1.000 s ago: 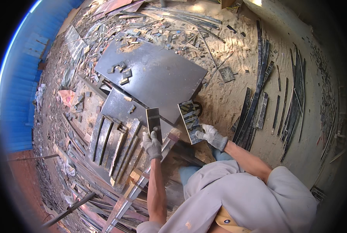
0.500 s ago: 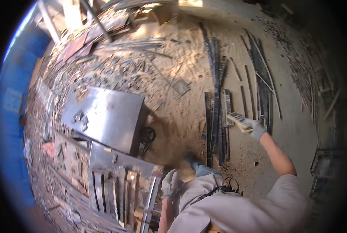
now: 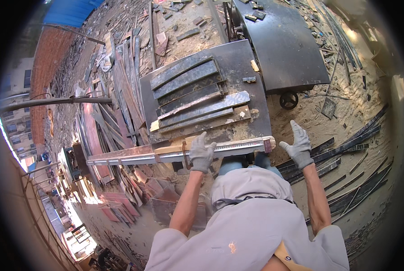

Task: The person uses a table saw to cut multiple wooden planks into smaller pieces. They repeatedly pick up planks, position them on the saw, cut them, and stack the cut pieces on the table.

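My left hand (image 3: 202, 153), in a grey work glove, lies at the long rail (image 3: 238, 145) with a printed scale along the near edge of the metal-topped table (image 3: 259, 118). Its fingers are apart and nothing shows in them; whether it presses on the rail I cannot tell. Off the rail's right end hangs my right hand (image 3: 297, 145), gloved too, thumb and fingers spread, holding nothing. Several dark wood strips (image 3: 188, 92) lie side by side on the table beyond my left hand. A paler wood strip (image 3: 170, 148) runs along the rail.
A larger metal machine top (image 3: 281, 45) stands at the far right of the table, with a handwheel (image 3: 288, 100) below it. Long dark strips (image 3: 346, 144) lie on the sandy floor to my right. Scrap boards (image 3: 120, 203) are heaped on the left.
The view has swung left, toward the table. My right hand held short wood pieces out over the floor strips; now it is empty near the rail's end. My left hand has opened over the rail.
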`<move>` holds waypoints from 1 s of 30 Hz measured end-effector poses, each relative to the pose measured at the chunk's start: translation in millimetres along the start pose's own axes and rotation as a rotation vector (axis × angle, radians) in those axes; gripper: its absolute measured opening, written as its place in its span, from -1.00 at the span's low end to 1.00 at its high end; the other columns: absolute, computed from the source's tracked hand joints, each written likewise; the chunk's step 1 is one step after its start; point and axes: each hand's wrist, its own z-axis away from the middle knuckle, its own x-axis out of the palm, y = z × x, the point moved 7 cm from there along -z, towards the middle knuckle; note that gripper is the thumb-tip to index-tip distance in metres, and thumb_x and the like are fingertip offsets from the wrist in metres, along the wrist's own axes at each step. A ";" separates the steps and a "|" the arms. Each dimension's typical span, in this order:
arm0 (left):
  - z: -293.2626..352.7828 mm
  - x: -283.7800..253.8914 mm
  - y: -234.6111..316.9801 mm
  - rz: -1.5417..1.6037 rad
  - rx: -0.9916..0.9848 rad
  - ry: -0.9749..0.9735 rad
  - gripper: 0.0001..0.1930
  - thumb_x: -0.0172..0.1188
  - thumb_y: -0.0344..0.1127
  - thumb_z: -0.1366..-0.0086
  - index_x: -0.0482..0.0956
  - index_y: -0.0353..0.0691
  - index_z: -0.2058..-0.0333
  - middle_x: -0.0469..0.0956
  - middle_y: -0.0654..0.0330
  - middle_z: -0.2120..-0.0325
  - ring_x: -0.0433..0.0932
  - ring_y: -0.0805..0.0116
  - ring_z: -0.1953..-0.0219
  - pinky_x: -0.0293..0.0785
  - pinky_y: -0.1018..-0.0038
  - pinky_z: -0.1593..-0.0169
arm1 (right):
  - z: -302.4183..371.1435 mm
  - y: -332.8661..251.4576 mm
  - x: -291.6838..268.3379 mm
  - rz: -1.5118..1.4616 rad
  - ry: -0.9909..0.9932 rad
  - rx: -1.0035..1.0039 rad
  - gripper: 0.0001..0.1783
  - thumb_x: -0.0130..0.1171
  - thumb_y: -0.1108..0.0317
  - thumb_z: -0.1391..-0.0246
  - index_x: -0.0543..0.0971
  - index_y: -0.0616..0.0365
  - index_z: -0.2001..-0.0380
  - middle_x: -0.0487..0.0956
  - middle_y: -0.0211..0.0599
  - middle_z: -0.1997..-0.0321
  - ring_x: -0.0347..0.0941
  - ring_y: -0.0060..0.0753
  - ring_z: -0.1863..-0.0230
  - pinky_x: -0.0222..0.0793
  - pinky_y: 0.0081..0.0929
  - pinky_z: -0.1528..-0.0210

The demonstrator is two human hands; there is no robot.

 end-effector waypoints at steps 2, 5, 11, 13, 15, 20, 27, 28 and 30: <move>-16.3 -15.0 -22.9 -0.107 0.041 0.085 -0.09 0.50 0.16 -0.23 0.41 -0.18 -0.44 0.49 -0.02 -0.32 0.42 -0.07 -0.37 0.33 0.12 -0.47 | -74.9 -92.0 15.4 0.144 -0.120 -0.180 0.30 0.45 -0.29 -0.11 0.06 0.13 -0.68 0.25 0.00 -0.67 0.14 0.08 -0.65 0.01 -0.09 -0.70; -41.7 -24.1 -51.0 -0.256 0.030 0.116 0.03 0.48 0.26 -0.21 0.34 -0.21 -0.50 0.33 0.02 -0.47 0.25 -0.04 -0.51 0.18 0.09 -0.56 | -142.9 -192.2 30.8 0.346 -0.355 -0.363 0.31 0.41 -0.32 -0.12 0.03 0.19 -0.67 0.14 0.02 -0.73 -0.01 0.13 -0.73 -0.16 -0.04 -0.75; -69.4 -26.3 -90.8 -0.288 -0.027 0.168 0.08 0.43 0.36 -0.21 0.31 -0.22 -0.52 0.28 0.06 -0.52 0.19 -0.04 -0.55 0.12 0.04 -0.59 | -176.3 -200.1 52.4 0.419 -0.407 -0.381 0.35 0.48 -0.27 -0.05 0.07 0.32 -0.64 0.11 0.18 -0.72 -0.02 0.22 -0.73 -0.20 0.10 -0.75; -73.5 -28.3 -101.8 -0.345 -0.071 0.147 0.06 0.47 0.34 -0.19 0.36 -0.23 -0.49 0.32 0.06 -0.50 0.22 -0.03 -0.53 0.15 0.05 -0.57 | -164.8 -182.7 76.1 0.547 -0.461 -0.405 0.40 0.51 -0.27 -0.01 0.06 0.41 -0.62 0.09 0.26 -0.71 -0.06 0.28 -0.74 -0.24 0.15 -0.75; -77.7 -18.9 -90.2 -0.370 0.083 0.030 0.11 0.53 0.35 -0.08 0.39 -0.23 -0.47 0.34 0.05 -0.49 0.20 -0.01 -0.55 0.12 0.07 -0.59 | -153.2 -182.8 96.1 0.587 -0.403 -0.531 0.50 0.57 -0.34 0.15 0.08 0.42 -0.61 0.12 0.32 -0.69 0.00 0.33 -0.71 -0.16 0.16 -0.73; -81.9 17.5 -27.4 -0.300 0.278 -0.255 0.32 0.62 0.37 0.09 0.24 -0.22 -0.54 0.25 0.05 -0.54 0.12 0.01 -0.61 0.00 0.09 -0.66 | -154.3 -210.4 105.1 0.429 -0.160 -0.754 -0.08 0.35 0.25 -0.02 0.36 0.50 -0.43 0.48 0.23 -0.28 0.45 0.21 -0.32 0.38 0.01 -0.40; -125.2 45.8 27.7 -0.234 0.543 -0.168 -0.19 0.44 -0.22 -0.09 0.43 -0.21 -0.36 0.50 0.01 -0.18 0.45 -0.01 -0.25 0.33 0.10 -0.37 | -189.4 -192.5 75.9 0.329 -0.386 -0.535 -0.57 0.42 0.36 0.06 0.61 0.21 0.08 0.64 0.00 0.06 0.58 -0.04 -0.05 0.52 -0.14 -0.12; -128.7 56.4 32.3 -0.209 0.553 -0.210 -0.28 0.37 -0.33 -0.10 0.49 -0.20 -0.30 0.53 0.01 -0.11 0.49 -0.02 -0.19 0.38 0.10 -0.30 | -186.9 -177.8 72.5 0.331 -0.480 -0.478 -0.49 0.44 0.31 0.03 0.61 0.21 -0.03 0.64 0.01 0.00 0.57 -0.05 -0.11 0.51 -0.13 -0.19; -127.5 61.2 47.6 -0.079 0.630 -0.089 -0.40 0.25 -0.47 -0.03 0.54 -0.17 -0.15 0.54 0.02 -0.03 0.51 -0.05 -0.12 0.42 0.11 -0.22 | -173.1 -137.2 46.9 0.296 -0.400 -0.325 -0.27 0.47 0.19 -0.01 0.52 0.22 -0.24 0.60 0.02 -0.16 0.51 -0.05 -0.26 0.42 -0.12 -0.35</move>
